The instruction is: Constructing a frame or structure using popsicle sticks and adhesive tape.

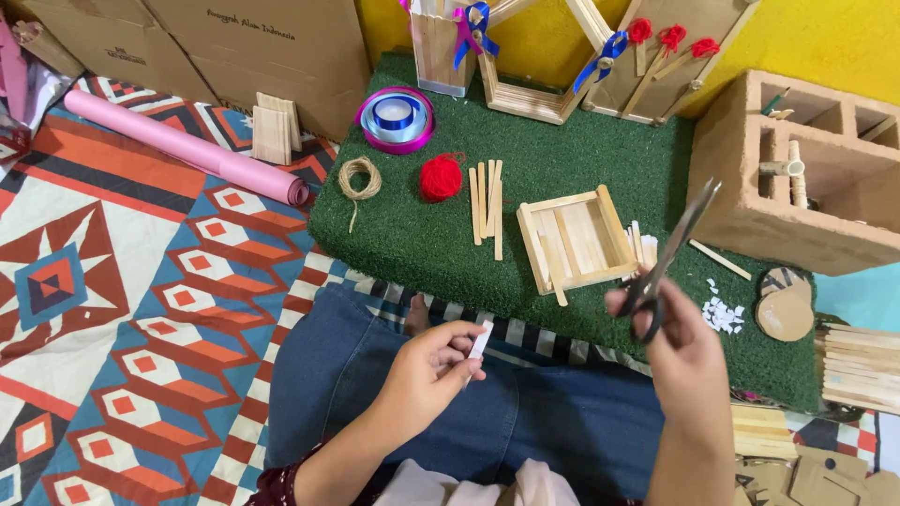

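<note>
Setting: patterned floor mat (112,309) under a seated person in jeans, with a green artificial-turf board (581,159) just beyond the knees and a yellow wall behind.
Left hand: the left hand (427,375) is closed in a pinch on a short white strip (480,339), held upright over the lap.
Right hand: the right hand (680,351) grips a pair of scissors (670,253) through the handle loops; the blades point up and away and look nearly closed.
Strip position: to the left of the scissors and apart from them, nothing between the two.
Doing it well: my judgement is that a clean cut wants the strip held close to the pinch so it does not flex, blades opened wide and brought square across it, fingertips kept back from the cut line.
Beyond the hands: a small open frame of ice-cream sticks (574,239) lies just past the scissors, loose sticks (487,197) beside it, then a red yarn ball (441,178), a twine coil (359,178) and ribbon spools (396,119).
Right of the hands: white offcuts (722,314) on the turf, a hollow brick (797,178) holding tools, stacked sticks (858,370).
In the way: the raised blade tips stand just over the stick frame; a careless swing could knock it.
</note>
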